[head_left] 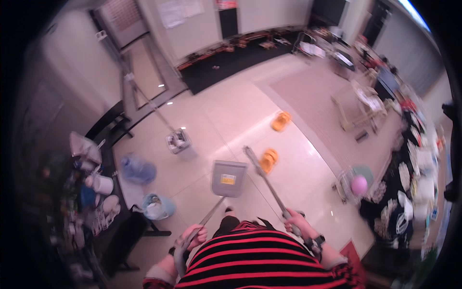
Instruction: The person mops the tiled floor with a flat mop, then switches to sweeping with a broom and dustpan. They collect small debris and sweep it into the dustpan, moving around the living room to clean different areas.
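The person stands on a pale tiled floor [226,115] with a cleaning tool in each fist. The left hand [192,237], low and left of centre in the frame, is clenched round the long handle of a grey dustpan [229,178], whose open pan sits on the floor just above the middle of the lower half. The right hand [297,224], low and right of centre, is clenched round the handle of a broom [264,176], which slants up and left so that its head comes down just beside the right edge of the pan. It looks like the sweeping stage, with broom and pan brought together over one patch of floor; no dirt shows there clearly, the picture being soft. The next move would seem to call for keeping the pan's lip flat on the tiles while the broom draws short strokes toward it.

Two orange slippers [281,120] lie apart on the floor, one right of the broom head and one higher, toward centre right. A mop bucket [179,141] with a tall pole stands upper left of the pan. Lower left are a blue bag [137,168] and a small bin [158,206] beside a crowded table [98,192]. A pink ball [359,184] sits in a wire basket at right, and cluttered shelves run down the right rim.
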Demonstrator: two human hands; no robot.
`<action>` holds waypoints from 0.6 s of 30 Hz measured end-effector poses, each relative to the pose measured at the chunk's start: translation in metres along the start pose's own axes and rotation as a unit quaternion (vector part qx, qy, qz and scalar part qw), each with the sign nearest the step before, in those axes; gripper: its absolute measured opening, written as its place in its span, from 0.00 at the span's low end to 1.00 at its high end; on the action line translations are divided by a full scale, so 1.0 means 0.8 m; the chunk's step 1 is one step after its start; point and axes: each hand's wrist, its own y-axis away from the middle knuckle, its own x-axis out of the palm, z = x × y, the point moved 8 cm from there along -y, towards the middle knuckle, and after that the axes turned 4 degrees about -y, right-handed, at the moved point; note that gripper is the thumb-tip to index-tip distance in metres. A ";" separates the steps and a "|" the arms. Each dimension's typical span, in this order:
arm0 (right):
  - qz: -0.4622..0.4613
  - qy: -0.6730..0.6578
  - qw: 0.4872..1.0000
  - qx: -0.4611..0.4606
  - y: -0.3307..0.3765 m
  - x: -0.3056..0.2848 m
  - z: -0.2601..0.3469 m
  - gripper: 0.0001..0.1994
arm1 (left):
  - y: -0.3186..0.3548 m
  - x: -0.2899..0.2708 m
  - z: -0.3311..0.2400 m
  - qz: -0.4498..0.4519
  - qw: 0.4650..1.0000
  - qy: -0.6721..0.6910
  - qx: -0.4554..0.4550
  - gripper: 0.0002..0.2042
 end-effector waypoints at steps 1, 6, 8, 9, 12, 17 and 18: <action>-0.003 -0.020 1.000 0.003 -0.010 0.001 0.010 0.38 | -0.011 0.005 -0.023 -0.022 1.000 -0.014 -0.003 0.14; -0.035 -0.070 0.997 -0.005 -0.085 0.028 0.066 0.41 | -0.075 0.025 -0.164 0.012 0.999 -0.042 -0.027 0.14; -0.041 -0.092 0.995 -0.008 -0.119 0.051 0.092 0.42 | -0.100 0.031 -0.223 0.030 0.997 -0.055 -0.045 0.14; -0.072 -0.090 0.993 -0.008 -0.136 0.061 0.108 0.42 | -0.109 0.037 -0.254 0.042 0.996 -0.054 -0.052 0.15; -0.048 -0.099 0.993 -0.038 -0.173 0.112 0.154 0.38 | -0.124 0.057 -0.337 0.062 0.993 -0.085 -0.059 0.16; -0.033 -0.203 0.978 -0.026 -0.201 0.154 0.207 0.39 | -0.166 0.081 -0.448 0.026 0.985 -0.136 -0.104 0.15; -0.027 -0.202 0.978 -0.045 -0.203 0.160 0.220 0.40 | -0.174 0.081 -0.467 0.004 0.982 -0.154 -0.105 0.15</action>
